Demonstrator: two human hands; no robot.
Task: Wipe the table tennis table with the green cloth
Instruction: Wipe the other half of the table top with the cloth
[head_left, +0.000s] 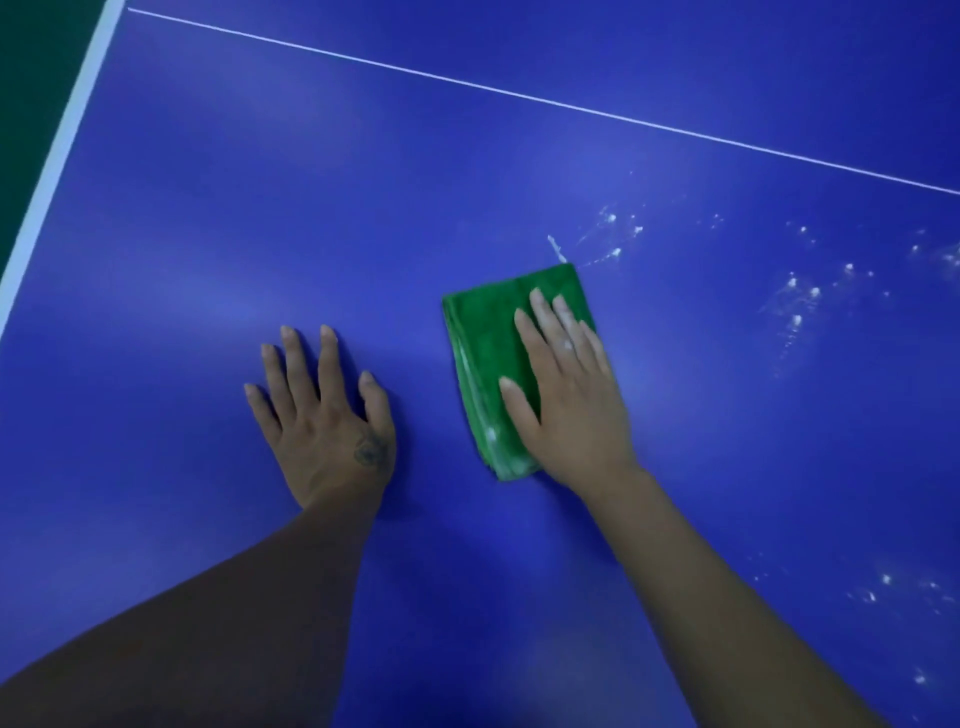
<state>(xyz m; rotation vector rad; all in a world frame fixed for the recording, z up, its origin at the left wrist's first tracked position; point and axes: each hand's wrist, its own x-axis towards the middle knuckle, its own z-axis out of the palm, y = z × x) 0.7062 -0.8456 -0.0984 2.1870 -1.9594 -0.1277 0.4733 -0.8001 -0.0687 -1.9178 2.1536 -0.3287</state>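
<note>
A folded green cloth (483, 358) lies flat on the blue table tennis table (208, 234), near the middle of the view. My right hand (566, 395) presses on the cloth with straight fingers and covers its right half. White smears show along the cloth's left edge. My left hand (327, 421) rests flat on the bare table to the left of the cloth, fingers spread, not touching it.
White foam specks (800, 301) are scattered over the table to the right of the cloth, and more specks (883, 587) lie at the lower right. A thin white centre line (519, 96) crosses the far part. The table's white edge stripe (57, 156) runs along the left, with dark green floor beyond.
</note>
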